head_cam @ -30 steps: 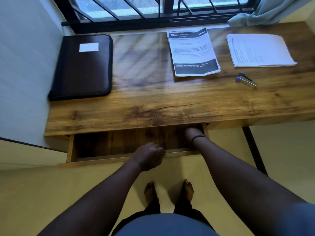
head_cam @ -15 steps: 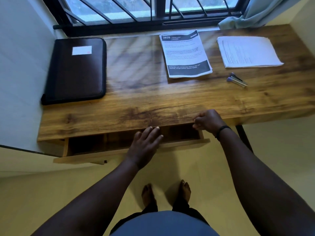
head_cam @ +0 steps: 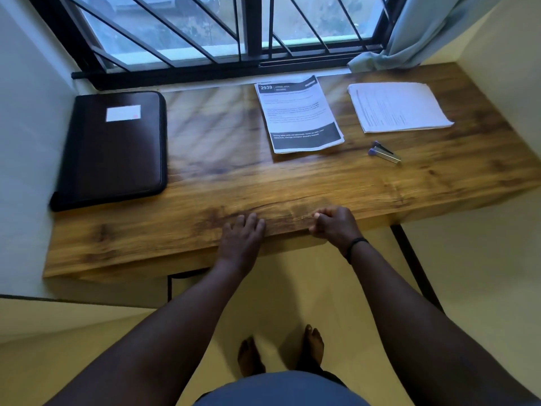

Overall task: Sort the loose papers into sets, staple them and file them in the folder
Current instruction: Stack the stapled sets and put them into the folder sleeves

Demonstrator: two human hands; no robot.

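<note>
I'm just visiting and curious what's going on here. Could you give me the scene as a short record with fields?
Surface: wooden desk under a barred window
Folder: dark zipped folder with a white label, closed, at the desk's far left
Papers: printed sheets with black bands in the middle; plain white stack to their right
Stapler: small metal stapler with purple ends, in front of the white stack
Left hand: fingers flat on the desk's front edge
Right hand: curled at the front edge, whether it holds anything is unclear

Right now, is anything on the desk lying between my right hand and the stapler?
Nothing visible does. The right hand rests at the desk's front edge, and only bare wood lies between it and the stapler. Both paper stacks sit farther back.
</note>
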